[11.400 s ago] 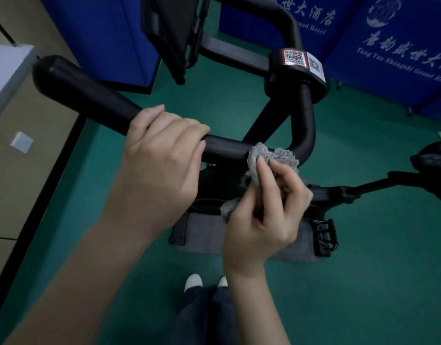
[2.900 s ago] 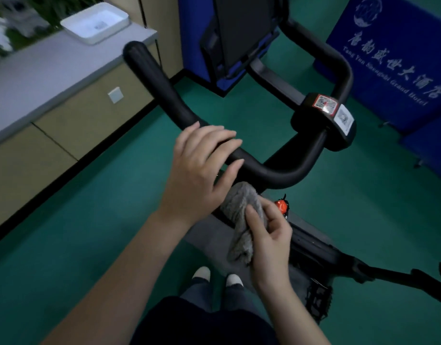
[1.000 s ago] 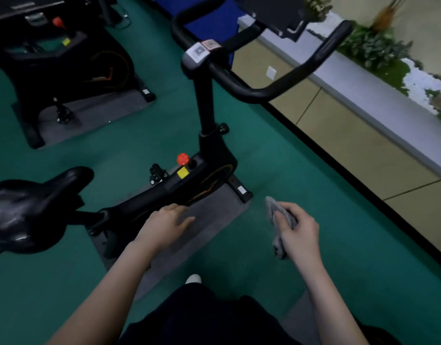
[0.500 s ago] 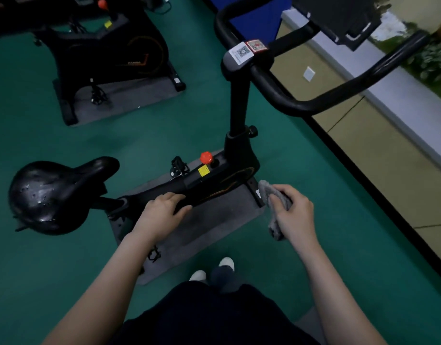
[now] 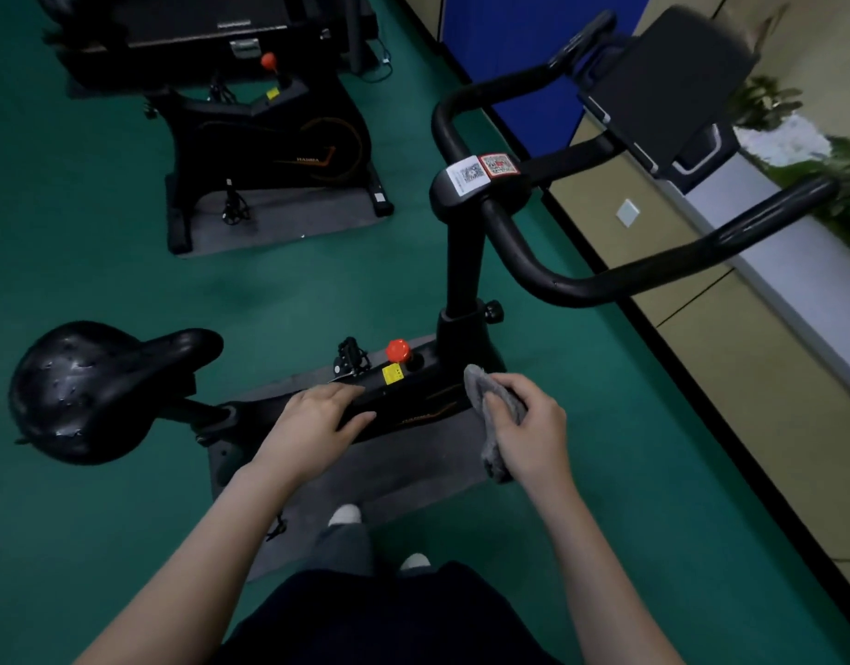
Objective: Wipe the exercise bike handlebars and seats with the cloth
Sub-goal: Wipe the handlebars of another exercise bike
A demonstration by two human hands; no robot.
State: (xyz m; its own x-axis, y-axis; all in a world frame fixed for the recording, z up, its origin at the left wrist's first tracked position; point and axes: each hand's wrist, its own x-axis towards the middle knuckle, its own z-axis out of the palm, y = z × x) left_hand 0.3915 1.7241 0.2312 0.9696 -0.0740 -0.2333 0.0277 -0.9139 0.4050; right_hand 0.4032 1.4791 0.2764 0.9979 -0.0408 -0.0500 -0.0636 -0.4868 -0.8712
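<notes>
The right hand (image 5: 533, 431) is gripping a crumpled grey cloth (image 5: 478, 383), its fingers curling round it. Just left of that grip, the left hand (image 5: 312, 419) is hanging over the black exercise-bike frame (image 5: 413, 405) with its fingers relaxed, holding nothing. The glossy black padded seat (image 5: 87, 391) is sitting well left of the cloth. The curved black handlebars (image 5: 605, 280) are standing above it, well apart.

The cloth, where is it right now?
In the head view, the grey cloth is bunched in the right hand, lower centre-right, just right of and slightly below the red knob.
</notes>
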